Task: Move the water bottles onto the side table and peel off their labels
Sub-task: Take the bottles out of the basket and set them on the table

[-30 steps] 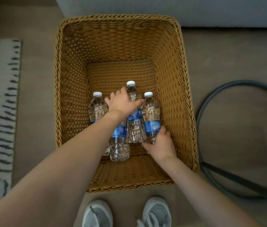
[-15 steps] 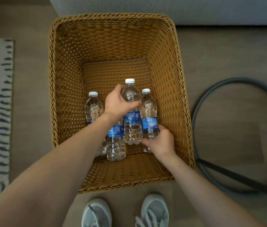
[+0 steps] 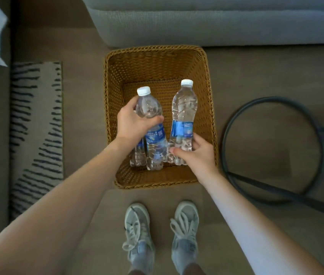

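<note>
The left hand [image 3: 133,126] is gripping a water bottle [image 3: 154,135] round its shoulder and the right hand [image 3: 195,153] is clutching a second bottle [image 3: 184,108] near its base, both over the wicker basket [image 3: 157,49]. Caps are pointing toward the sofa [image 3: 197,26], long axes running nearly parallel, the left-hand one tilting slightly leftward.

A clear, white-capped, blue-labelled bottle [image 3: 154,133] leans in the left grip [image 3: 132,126], a second bottle [image 3: 137,157] half hidden under it. A third bottle [image 3: 184,112] rises from the right grip [image 3: 196,155].
</note>
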A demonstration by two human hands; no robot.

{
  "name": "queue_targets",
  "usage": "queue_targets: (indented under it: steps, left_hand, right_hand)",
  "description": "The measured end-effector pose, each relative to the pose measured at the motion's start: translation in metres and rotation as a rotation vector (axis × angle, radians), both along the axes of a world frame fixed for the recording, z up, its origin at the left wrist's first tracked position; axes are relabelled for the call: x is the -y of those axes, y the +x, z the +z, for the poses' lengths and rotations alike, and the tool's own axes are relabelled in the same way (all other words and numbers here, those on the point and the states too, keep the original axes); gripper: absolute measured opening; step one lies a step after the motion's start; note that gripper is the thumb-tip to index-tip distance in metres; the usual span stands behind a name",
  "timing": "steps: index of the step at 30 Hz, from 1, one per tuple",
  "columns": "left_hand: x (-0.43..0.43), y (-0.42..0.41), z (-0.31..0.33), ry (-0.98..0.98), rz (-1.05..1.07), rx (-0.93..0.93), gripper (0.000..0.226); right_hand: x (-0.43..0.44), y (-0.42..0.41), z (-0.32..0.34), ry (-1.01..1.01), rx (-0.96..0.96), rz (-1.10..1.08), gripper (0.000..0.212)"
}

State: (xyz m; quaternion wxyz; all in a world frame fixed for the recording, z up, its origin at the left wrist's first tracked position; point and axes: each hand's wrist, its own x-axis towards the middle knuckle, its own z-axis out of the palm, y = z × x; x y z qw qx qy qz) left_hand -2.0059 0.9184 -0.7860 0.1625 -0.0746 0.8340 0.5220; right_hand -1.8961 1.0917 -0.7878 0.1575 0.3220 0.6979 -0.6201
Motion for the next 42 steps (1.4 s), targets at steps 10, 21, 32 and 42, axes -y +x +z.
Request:
queue_targets:
  steps: [10,21,32,42]
  left_hand:
    - [0.029,0.022,0.332,-0.083,0.0,-0.109,0.059]
    - [0.026,0.063,0.707,-0.011,-0.042,-0.592,0.06]
    - [0.009,0.079,0.882,0.06,-0.029,-0.871,0.067]
    - [-0.022,0.088,0.865,0.046,-0.236,-0.853,0.072]
  right_hand:
    - [0.015,-0.003,0.312,-0.046,-0.235,0.008,0.05]
    - [0.003,0.022,0.665,0.047,-0.625,0.048,0.055]
    - [-0.025,0.013,0.832,0.132,-0.995,-0.051,0.076]
    - [-0.043,0.057,0.803,0.166,-0.852,-0.217,0.067]
